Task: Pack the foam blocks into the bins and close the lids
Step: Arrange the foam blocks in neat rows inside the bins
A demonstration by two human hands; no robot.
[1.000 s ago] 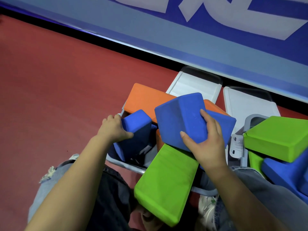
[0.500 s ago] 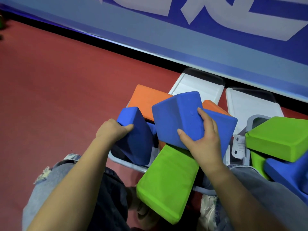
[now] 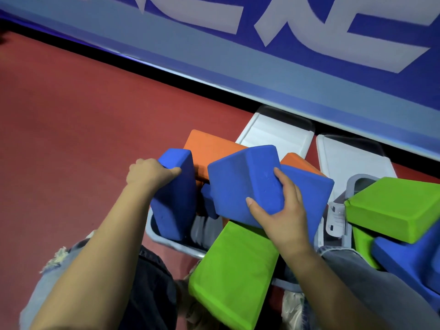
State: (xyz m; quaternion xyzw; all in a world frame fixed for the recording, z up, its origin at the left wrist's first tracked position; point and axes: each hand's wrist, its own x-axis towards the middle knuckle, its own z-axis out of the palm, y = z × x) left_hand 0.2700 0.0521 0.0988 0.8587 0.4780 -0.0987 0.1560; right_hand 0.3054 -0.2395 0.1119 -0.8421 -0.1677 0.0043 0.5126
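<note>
Left hand (image 3: 152, 173) fingers clenched on an upright blue foam block (image 3: 175, 198) standing in the left bin (image 3: 166, 240). Right hand (image 3: 281, 217) fingers grasp a tilted blue block (image 3: 240, 184) above a green block (image 3: 233, 275) overhanging the bin's near rim. Both lids (image 3: 276, 134) lie open.

Your left hand (image 3: 148, 172) is on a blue block (image 3: 175, 196), your right hand (image 3: 281, 213) on another blue block (image 3: 247, 184). Orange blocks (image 3: 209, 148) lie at twelve o'clock of them, a green block (image 3: 232, 277) at six — the floor (image 3: 71, 127) is plain red, the bin lids (image 3: 276, 134) white, the banner (image 3: 238, 55) blue with white lettering.
</note>
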